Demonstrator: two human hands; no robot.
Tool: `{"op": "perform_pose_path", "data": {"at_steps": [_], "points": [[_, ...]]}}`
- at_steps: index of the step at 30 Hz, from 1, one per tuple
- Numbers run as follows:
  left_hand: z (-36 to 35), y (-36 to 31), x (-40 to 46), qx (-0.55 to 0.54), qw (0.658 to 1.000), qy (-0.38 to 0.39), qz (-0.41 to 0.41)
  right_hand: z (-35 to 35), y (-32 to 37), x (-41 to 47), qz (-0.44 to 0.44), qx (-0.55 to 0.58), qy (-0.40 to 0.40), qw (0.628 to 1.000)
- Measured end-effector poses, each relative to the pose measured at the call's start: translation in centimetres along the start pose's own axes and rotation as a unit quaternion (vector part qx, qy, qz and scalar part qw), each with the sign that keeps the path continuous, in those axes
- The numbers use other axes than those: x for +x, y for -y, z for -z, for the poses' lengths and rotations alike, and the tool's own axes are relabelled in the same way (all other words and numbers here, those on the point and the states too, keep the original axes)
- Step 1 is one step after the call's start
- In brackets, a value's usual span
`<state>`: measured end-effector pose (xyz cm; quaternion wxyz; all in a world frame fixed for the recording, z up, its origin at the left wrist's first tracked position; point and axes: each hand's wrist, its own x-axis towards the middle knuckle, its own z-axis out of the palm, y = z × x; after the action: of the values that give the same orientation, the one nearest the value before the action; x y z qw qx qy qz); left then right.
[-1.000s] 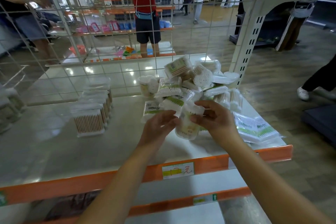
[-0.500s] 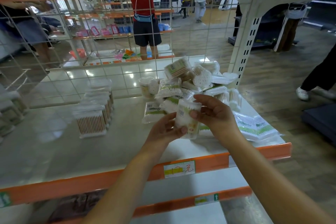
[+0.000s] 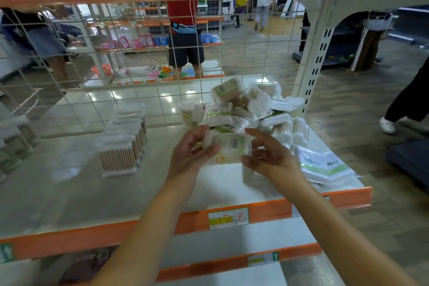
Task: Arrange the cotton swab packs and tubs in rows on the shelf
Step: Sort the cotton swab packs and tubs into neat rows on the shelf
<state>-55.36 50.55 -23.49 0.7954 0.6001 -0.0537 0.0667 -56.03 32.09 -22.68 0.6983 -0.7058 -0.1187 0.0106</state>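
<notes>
Tub of cotton swabs sits pinched between left hand and right hand, lifted just in front of the jumbled pile on the shelf, and looks light, smooth-walled and slippery, best clasped across its sides.

swab tub turned from upright onto its side, barcode now up; raised slightly

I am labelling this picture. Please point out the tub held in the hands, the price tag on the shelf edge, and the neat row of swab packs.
tub (image 3: 228,150), head view, on its barcode label.
price tag (image 3: 228,218), head view, on its middle.
row of packs (image 3: 118,158), head view, on the front pack's wooden sticks.
</notes>
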Motion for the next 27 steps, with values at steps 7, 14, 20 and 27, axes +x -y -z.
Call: {"op": "perform_pose_path", "data": {"at_steps": [7,14,20,27], "points": [[0.1,0.0,-0.3,-0.014,1.000,-0.020,-0.003,-0.5,-1.3,-0.7,-0.047,-0.001,0.004,0.999],[0.0,0.1,-0.5,-0.006,1.000,-0.026,-0.009,-1.4,-1.9,-1.7,-0.103,-0.021,0.064,0.992],[0.0,0.2,-1.0,0.050,0.998,-0.043,-0.012,-2.7,-2.2,-2.0,-0.103,-0.069,0.058,0.991],[1.3,0.0,-2.0,0.293,0.953,-0.035,-0.062,-5.3,-3.1,-2.2,-0.069,-0.158,-0.016,0.985]]}}
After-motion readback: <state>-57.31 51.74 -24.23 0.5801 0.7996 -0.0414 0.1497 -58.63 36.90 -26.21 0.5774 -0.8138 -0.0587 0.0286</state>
